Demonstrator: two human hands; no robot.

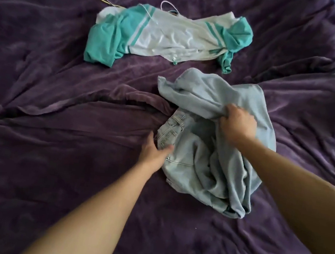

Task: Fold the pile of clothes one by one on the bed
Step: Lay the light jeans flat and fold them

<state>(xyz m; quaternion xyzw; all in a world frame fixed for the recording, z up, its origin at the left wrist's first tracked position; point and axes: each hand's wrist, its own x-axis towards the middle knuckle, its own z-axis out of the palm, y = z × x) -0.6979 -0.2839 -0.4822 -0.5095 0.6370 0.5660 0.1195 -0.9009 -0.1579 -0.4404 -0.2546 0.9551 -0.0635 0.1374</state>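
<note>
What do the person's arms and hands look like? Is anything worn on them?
The left forearm and right forearm are bare, no sleeves in view. The left hand and right hand wear no gloves; no watch, bracelet or ring shows.

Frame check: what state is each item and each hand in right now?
jeans, crumpled, unfolded, held by both hands.
teal and white shirt, lying rumpled, unfolded, untouched.
left hand, holds the jeans' waist edge, thumb on top.
right hand, grips a bunch of denim.
purple blanket, wrinkled.
</note>
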